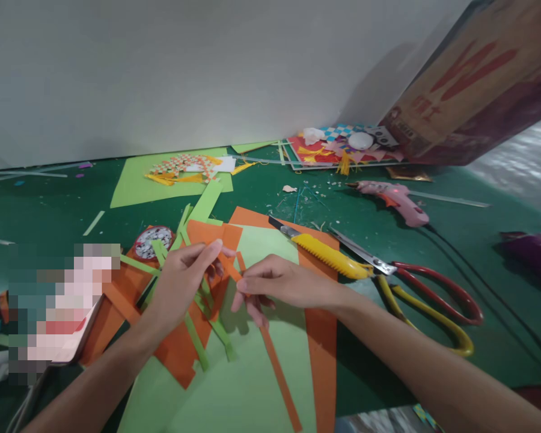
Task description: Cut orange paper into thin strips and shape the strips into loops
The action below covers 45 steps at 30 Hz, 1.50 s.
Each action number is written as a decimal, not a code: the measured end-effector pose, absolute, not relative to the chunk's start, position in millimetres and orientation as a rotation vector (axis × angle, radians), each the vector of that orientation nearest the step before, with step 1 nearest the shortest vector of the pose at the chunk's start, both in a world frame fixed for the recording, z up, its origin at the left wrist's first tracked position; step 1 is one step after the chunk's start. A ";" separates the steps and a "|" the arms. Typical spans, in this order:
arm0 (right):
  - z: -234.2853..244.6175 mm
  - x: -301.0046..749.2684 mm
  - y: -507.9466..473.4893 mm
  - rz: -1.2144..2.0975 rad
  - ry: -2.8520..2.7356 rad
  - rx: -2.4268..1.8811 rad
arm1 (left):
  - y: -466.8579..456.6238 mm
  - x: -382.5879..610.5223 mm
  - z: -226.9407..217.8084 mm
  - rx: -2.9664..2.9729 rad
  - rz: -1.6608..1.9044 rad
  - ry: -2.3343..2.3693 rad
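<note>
Orange strip sits over the light green sheet. Left hand and right hand both pinch it, probably for control at two points. Fingers cover part; can't tell if it's folded. Yellow cutter overlaps sheet's far-right corner; scissors right of sheet, glue gun beyond, likely for easy reach. Object left of sheet: pixelated, unreadable.

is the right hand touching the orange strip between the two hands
Touching: the head view shows the right hand pinching the orange strip, which runs in under its thumb.
</note>
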State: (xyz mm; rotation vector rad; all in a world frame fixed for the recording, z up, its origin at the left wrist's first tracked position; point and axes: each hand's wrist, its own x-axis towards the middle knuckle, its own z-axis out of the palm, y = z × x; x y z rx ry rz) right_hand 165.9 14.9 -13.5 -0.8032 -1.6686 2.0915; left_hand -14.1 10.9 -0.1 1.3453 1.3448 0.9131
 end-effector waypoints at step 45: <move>-4.4 171.1 18.4 1.626 -1.418 -0.954 | 6.8 -7.5 5.9 0.881 0.533 0.890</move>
